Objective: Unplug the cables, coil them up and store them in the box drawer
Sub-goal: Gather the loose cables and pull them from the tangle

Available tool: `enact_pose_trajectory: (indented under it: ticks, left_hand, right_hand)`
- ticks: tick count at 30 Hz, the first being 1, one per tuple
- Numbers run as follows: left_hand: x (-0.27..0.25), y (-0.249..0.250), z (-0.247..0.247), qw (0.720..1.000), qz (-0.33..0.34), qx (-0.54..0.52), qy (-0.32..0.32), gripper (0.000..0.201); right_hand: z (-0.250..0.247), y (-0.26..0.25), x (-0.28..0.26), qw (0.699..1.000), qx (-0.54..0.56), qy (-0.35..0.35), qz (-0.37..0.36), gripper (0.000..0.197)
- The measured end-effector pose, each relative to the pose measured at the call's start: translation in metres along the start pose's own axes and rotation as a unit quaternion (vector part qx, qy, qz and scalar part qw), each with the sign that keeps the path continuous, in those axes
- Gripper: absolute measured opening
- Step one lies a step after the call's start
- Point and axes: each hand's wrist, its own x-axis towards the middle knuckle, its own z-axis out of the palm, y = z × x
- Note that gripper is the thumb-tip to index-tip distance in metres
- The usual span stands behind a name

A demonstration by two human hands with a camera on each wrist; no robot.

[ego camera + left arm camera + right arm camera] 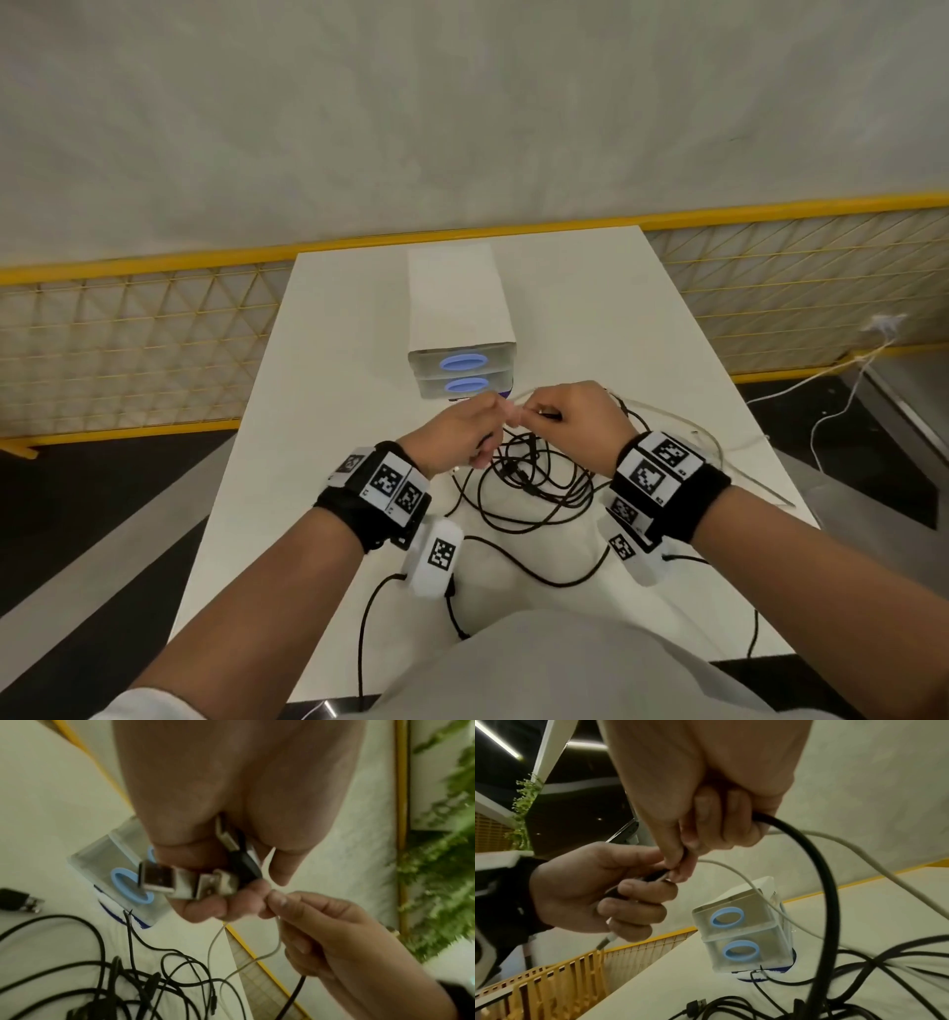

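Above the table's middle, my two hands meet just in front of the white two-drawer box (462, 308), whose drawers with blue oval handles are closed. My left hand (477, 426) grips a bundle of USB plugs (180, 882), two white and one black, fingers curled round them. My right hand (554, 406) pinches the thin white cable (279, 939) right below those plugs, while its other fingers curl round a thick black cable (818, 858). A tangle of black cables (534, 478) lies on the table under both hands.
The white table (328, 411) is narrow, with a yellow mesh fence (128, 349) behind and beside it. A pale cable (703, 431) trails off the right edge. A loose black plug (15, 898) lies near the box. Wrist camera leads (513, 555) cross the near table.
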Motion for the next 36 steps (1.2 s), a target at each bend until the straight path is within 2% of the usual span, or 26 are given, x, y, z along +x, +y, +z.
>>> enact_pose_trajectory:
  ticks: [2,6,9,11,13,14,15,16,18,19,21,25,27,30,32,33,36]
  left_hand:
    - [0.002,-0.003,0.001,0.999,0.018,0.029,0.002,0.024]
    - [0.001,-0.009,-0.022,0.999,0.016,0.041,0.025,0.030]
    - [-0.002,-0.014,-0.048,0.996,0.004,0.001,0.085,0.028]
    - [-0.001,-0.016,-0.062,0.992,0.013,-0.029,0.123,0.027]
    - [0.002,-0.014,-0.070,0.988,0.027,-0.046,0.142,0.026]
    - [0.004,-0.012,-0.072,0.987,0.031,-0.049,0.147,0.026]
    - [0.005,-0.010,-0.072,0.987,0.035,-0.048,0.152,0.026]
    - [0.007,-0.009,-0.072,0.986,0.036,-0.048,0.158,0.027]
    - [0.011,-0.008,-0.070,0.983,0.034,-0.049,0.173,0.027]
    - [0.012,-0.009,-0.068,0.982,0.034,-0.052,0.177,0.028]
    - [0.015,-0.009,-0.063,0.981,0.036,-0.057,0.181,0.028]
    - [0.017,-0.009,-0.056,0.981,0.040,-0.062,0.182,0.027]
    - [0.018,-0.010,-0.054,0.980,0.043,-0.058,0.185,0.028]
    - [0.019,-0.009,-0.052,0.978,0.046,-0.037,0.198,0.029]
    - [0.021,-0.010,-0.051,0.978,0.051,-0.038,0.201,0.029]
    - [0.021,-0.012,-0.050,0.977,0.052,-0.041,0.202,0.029]
    - [0.021,-0.017,-0.050,0.977,0.053,-0.050,0.200,0.025]
  right_hand:
    - [-0.005,0.004,-0.002,1.000,-0.017,-0.012,0.012,0.028]
    - [-0.045,0.038,-0.013,0.991,-0.065,-0.112,0.038,0.035]
    - [-0.105,0.091,-0.034,0.972,-0.117,-0.107,0.174,0.030]
    - [-0.150,0.156,-0.056,0.947,-0.167,-0.067,0.265,0.027]
    - [-0.190,0.287,-0.072,0.921,-0.172,-0.016,0.349,0.031]
    - [-0.209,0.343,-0.079,0.914,-0.185,0.009,0.361,0.029]
    - [-0.218,0.371,-0.079,0.916,-0.179,0.021,0.359,0.027]
    - [-0.217,0.373,-0.077,0.921,-0.139,0.027,0.363,0.036]
    - [-0.187,0.284,-0.065,0.916,-0.084,0.011,0.392,0.073]
    - [-0.169,0.235,-0.057,0.910,-0.051,0.007,0.411,0.082]
    - [-0.144,0.177,-0.052,0.908,0.021,-0.015,0.418,0.090]
    - [-0.112,0.104,-0.022,0.965,0.072,-0.097,0.232,0.090]
    - [-0.112,0.055,-0.005,0.971,0.155,-0.121,0.138,0.085]
    - [-0.129,-0.016,0.016,0.962,0.257,-0.087,0.004,0.071]
    - [-0.150,-0.057,0.024,0.940,0.323,-0.036,-0.103,0.062]
    - [-0.162,-0.073,0.026,0.915,0.375,-0.007,-0.147,0.060]
    - [-0.196,-0.093,0.021,0.811,0.529,0.087,-0.232,0.057]
